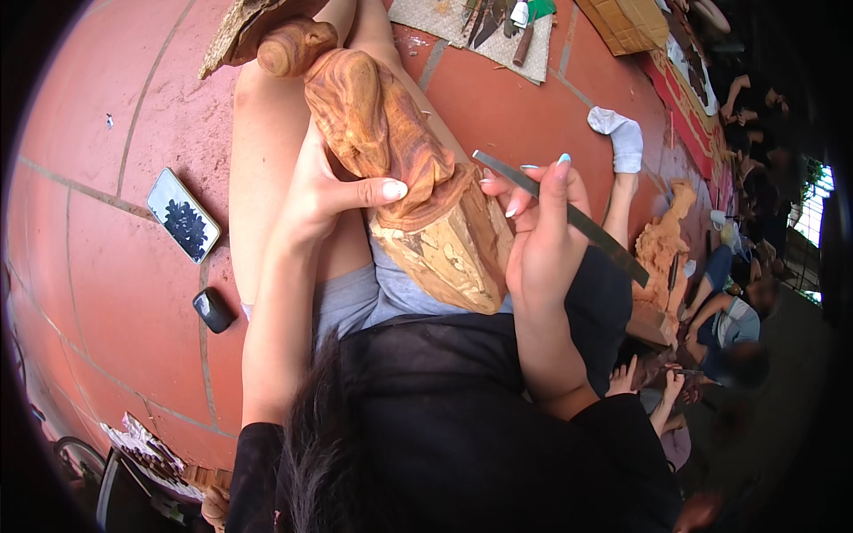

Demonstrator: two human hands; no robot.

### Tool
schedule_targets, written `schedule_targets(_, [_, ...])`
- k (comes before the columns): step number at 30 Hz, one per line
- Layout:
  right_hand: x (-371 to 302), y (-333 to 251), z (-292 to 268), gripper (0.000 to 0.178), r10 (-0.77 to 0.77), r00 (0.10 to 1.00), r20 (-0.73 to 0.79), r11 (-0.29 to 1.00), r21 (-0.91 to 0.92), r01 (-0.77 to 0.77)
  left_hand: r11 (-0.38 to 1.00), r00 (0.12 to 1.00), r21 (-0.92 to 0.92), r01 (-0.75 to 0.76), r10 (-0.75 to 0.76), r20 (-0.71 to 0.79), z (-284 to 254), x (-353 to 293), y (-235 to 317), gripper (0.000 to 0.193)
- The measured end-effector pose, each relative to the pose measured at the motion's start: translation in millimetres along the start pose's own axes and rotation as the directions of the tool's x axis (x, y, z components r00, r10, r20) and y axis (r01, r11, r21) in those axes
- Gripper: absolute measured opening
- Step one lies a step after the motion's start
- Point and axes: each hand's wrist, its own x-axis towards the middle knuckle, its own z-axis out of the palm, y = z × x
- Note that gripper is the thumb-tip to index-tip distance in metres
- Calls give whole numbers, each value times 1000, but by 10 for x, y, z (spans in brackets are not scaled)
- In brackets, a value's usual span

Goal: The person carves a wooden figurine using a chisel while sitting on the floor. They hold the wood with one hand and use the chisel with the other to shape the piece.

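Observation:
A reddish-brown wooden carving point(404, 124) lies across my lap, with smooth rounded folds and a pale, rough-cut base point(444, 253) facing me. My left hand point(324, 191) grips its side, thumb pressed on the wood just above the base. The fingers behind the carving are hidden. In my right hand point(551, 231) is a flat steel carving chisel point(597, 229), held between thumb and fingers. Its bright narrow end points up and left, just above the carving's lower right side, while the dark end sticks out past my palm. I cannot tell if the right fingertips touch the wood.
On the tiled floor at left lie a phone point(184, 216) and a small black case point(213, 309). A mat point(426, 19) with tools and a cardboard box point(625, 22) are at the far side. Another wooden carving point(662, 253) stands at right, near other people at work.

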Motion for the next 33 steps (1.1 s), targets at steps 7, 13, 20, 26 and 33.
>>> schedule_targets(7, [-94,-68,93,31,168,977,133,968,163,-189,951,999,-309,-17,3,-44,4,-10,-45,105])
schedule_targets(13, [-321,-101,189,25,-56,941,335,991,136,11,724,955,-688,-50,236,179,-76,27,-165,96])
schedule_targets(20, [-320,119,179,28,-352,778,520,888,-76,453,577,894,-814,67,328,306,-136,-12,-244,96])
schedule_targets(26, [-379,135,372,31,-510,600,616,701,-107,705,622,895,-776,102,283,344,-273,-72,-190,102])
schedule_targets(33, [-482,135,541,31,-493,545,678,643,-137,753,616,891,-782,94,298,341,-388,-170,-87,102])
